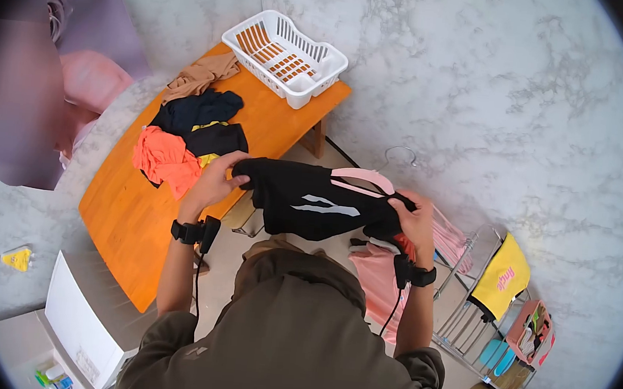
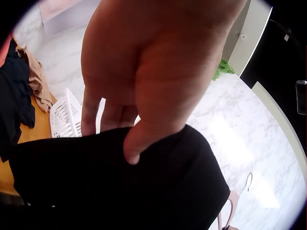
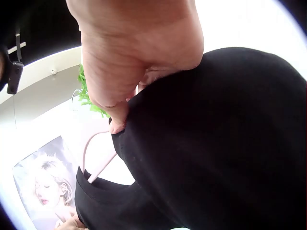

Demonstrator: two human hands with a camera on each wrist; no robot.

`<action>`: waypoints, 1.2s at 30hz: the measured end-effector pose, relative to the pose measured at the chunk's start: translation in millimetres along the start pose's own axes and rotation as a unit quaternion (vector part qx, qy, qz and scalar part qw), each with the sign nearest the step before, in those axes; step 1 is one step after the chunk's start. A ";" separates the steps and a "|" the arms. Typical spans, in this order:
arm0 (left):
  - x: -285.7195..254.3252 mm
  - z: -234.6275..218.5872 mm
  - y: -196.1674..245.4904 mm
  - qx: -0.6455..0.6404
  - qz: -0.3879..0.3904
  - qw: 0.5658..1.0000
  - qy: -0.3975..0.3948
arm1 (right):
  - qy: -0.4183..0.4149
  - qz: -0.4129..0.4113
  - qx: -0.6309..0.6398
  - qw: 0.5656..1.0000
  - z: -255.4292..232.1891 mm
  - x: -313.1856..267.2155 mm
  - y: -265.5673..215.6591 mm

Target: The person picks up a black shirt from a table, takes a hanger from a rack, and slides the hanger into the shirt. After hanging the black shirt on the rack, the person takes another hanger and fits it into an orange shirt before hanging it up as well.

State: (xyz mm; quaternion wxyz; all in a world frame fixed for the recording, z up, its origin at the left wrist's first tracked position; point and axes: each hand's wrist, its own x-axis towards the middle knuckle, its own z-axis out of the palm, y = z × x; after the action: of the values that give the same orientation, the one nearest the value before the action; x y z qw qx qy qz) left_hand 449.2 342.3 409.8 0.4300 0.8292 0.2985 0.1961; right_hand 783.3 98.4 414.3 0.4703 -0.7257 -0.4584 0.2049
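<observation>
Black garment with white streak print, held stretched in the air between both hands, over the floor beside the orange table. A pink hanger sits in its top edge. Left hand pinches the left edge, thumb over the cloth (left wrist view confirms). Right hand grips the right end, fingers curled into the fabric. Head view alone shows the print; right wrist view shows the hanger's arm inside the opening.
</observation>
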 end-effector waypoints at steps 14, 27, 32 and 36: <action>10.3 -11.3 -48.5 0.040 -0.056 0.997 0.034 | 0.053 0.002 -0.004 0.999 -15.8 -7.8 4.0; 37.2 26.8 16.6 0.127 0.079 0.984 -0.094 | 0.035 -0.023 -0.023 0.999 72.8 -2.1 26.8; 35.7 29.8 -3.7 0.099 0.127 0.985 -0.064 | 0.005 -0.003 -0.004 1.000 83.0 -11.0 30.6; 44.4 19.2 -24.8 0.118 0.174 0.977 -0.023 | 0.084 -0.033 -0.144 0.985 71.9 -40.0 58.9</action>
State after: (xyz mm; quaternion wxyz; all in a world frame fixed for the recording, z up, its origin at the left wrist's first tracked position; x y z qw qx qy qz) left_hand 485.3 371.5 381.6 0.2949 0.9178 0.1609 0.2116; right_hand 738.9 91.6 323.6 0.4045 -0.7846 -0.4660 0.0594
